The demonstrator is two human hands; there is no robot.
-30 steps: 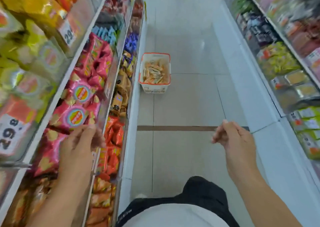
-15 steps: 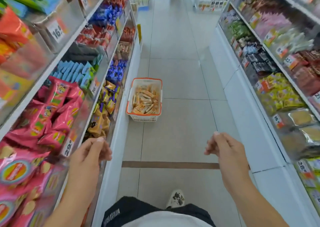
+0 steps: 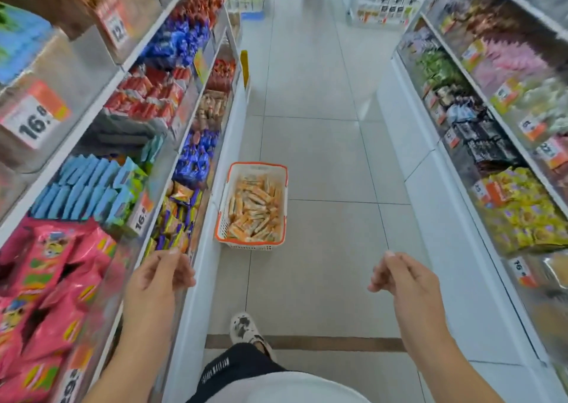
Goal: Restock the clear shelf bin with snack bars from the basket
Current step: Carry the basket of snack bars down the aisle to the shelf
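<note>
A white basket with an orange rim (image 3: 222, 210) stands on the aisle floor against the left shelf base, a step ahead of me. Several orange-and-white snack bars (image 3: 255, 210) lie piled inside it. My left hand (image 3: 158, 275) hangs in the air beside the left shelf edge with loosely curled fingers and holds nothing. My right hand (image 3: 402, 279) floats over the floor, also loosely curled and empty. Both hands are nearer to me than the basket and apart from it. A clear bin with similar pale bars (image 3: 212, 107) sits on the left shelving further ahead.
Shelves (image 3: 101, 101) of bagged snacks in clear bins with price tags line the left side. A second shelving unit (image 3: 479, 144) runs along the right. The tiled aisle floor (image 3: 322, 144) stretches ahead between them. My shoe (image 3: 246, 330) is on the floor below the basket.
I have walked forward along the aisle, so the basket is nearer and lower in view. Both hands stayed raised, loosely curled and empty.
</note>
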